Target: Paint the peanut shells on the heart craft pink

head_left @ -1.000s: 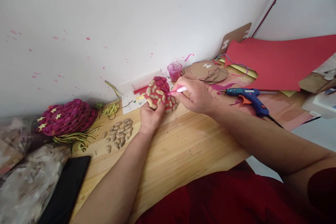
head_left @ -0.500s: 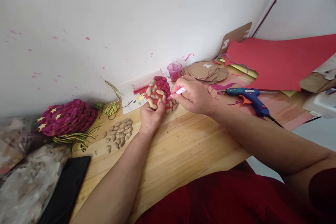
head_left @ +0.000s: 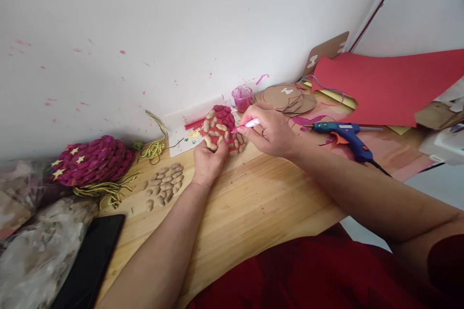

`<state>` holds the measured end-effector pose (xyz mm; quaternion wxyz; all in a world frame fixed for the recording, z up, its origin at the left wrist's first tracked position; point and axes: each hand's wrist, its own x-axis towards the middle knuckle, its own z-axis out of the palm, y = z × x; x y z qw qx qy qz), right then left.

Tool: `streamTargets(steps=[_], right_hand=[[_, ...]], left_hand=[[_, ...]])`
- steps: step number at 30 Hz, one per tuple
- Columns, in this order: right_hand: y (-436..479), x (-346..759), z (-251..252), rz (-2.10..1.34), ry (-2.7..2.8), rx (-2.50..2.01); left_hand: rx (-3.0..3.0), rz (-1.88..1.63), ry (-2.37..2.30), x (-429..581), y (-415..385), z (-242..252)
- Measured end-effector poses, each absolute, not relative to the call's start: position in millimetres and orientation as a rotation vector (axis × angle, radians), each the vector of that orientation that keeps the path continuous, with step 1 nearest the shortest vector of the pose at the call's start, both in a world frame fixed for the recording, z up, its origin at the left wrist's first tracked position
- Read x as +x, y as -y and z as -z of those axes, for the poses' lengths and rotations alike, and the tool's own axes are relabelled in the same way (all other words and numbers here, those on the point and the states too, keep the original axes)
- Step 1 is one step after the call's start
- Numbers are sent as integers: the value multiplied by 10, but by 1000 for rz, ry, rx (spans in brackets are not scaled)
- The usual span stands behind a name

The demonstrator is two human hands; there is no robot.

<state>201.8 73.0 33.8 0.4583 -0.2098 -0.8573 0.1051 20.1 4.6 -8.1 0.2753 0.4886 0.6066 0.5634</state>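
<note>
My left hand (head_left: pixel 212 157) grips the lower edge of a red piece covered with peanuts (head_left: pixel 217 128), thumb on its front. The peanuts along its top and upper right are painted magenta; those on the left and lower right are plain tan. In my right hand (head_left: pixel 270 130) is a paintbrush (head_left: pixel 253 122) with a white handle, pinched between thumb and fingers. Its pink tip lies at the right side of the piece, by the painted peanuts. A clear cup of magenta paint (head_left: pixel 242 98) stands just behind my right hand.
Loose peanuts (head_left: pixel 166 183) lie left of my left forearm, near a magenta peanut-covered stack (head_left: pixel 96 160) with gold stars. Yellow-green yarn (head_left: pixel 155 149) lies behind. To the right are cardboard cutouts (head_left: pixel 279 96), a blue glue gun (head_left: pixel 344 135) and red paper (head_left: pixel 384 87). A black tablet-like slab (head_left: pixel 90 260) sits front left.
My right hand and the paintbrush have shifted slightly, and more of the white handle shows. My left hand holds the peanut-covered piece in the same place.
</note>
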Motion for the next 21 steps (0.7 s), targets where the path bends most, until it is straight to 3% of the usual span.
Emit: streamTargets(steps=[21], right_hand=[[-692,2002,-348,-236,2180,-507]], left_hand=[[1344,-1515,-1649,195,-42,85]])
